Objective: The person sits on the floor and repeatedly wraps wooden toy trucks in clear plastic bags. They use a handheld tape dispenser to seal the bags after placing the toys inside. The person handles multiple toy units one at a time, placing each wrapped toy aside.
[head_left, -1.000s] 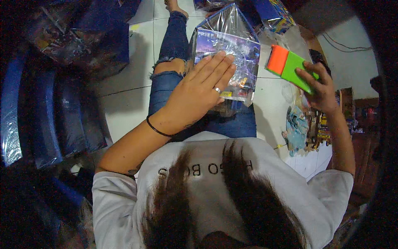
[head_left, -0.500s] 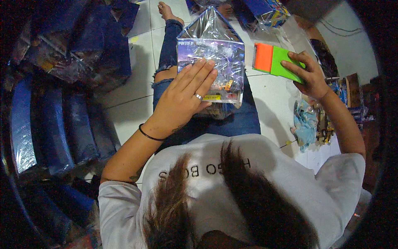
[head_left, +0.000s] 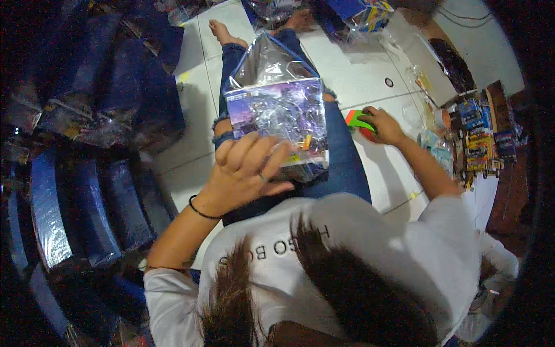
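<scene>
A package wrapped in clear plastic (head_left: pixel 272 110) rests on my lap, with a purple printed card in front and a pointed, roof-like top. Over its lower left part is my left hand (head_left: pixel 248 165), fingers bent and apart, thumb stretched to the right; it holds nothing. The fingers are slightly blurred, and I cannot tell whether they touch the plastic. To the right of my leg, low by the floor, my right hand (head_left: pixel 380 124) grips a green and orange tape dispenser (head_left: pixel 359 120). My fingers cover part of it.
Several blue boxes (head_left: pixel 52 214) stand in rows at the left, with more plastic-wrapped packages (head_left: pixel 139 81) behind them. Toy vehicles (head_left: pixel 480 136) and crumpled plastic lie at the right. A small ring (head_left: pixel 388 82) is on the tiled floor. Another package (head_left: pixel 361 17) stands at the far side.
My right hand has brought the tape dispenser down and nearer to my leg. My left hand, flat on the package before, now has bent fingers and sits lower left.
</scene>
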Demonstrator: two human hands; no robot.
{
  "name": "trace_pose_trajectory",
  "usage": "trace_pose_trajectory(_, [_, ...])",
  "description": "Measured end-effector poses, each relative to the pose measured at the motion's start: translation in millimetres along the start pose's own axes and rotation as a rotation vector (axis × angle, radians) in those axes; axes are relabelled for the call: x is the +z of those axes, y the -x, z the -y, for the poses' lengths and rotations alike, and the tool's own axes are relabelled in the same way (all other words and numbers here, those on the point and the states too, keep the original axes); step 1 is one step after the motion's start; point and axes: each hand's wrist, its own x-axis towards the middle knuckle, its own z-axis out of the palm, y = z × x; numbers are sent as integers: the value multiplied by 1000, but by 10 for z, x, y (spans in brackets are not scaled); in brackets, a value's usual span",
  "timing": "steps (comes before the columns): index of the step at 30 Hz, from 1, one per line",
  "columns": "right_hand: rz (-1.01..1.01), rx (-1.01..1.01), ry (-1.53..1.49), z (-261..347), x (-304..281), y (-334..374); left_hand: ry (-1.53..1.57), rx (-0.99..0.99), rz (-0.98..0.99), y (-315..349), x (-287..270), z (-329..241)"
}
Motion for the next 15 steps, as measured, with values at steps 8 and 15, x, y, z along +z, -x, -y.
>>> trace_pose_trajectory(8, [-535,897,-533,-302,1043,145,121,137,1393,-1866,347,-130])
trace_pose_trajectory(15, [-882,-389,-1227,1030,-790,-842,584,-383,22,-934,250,929])
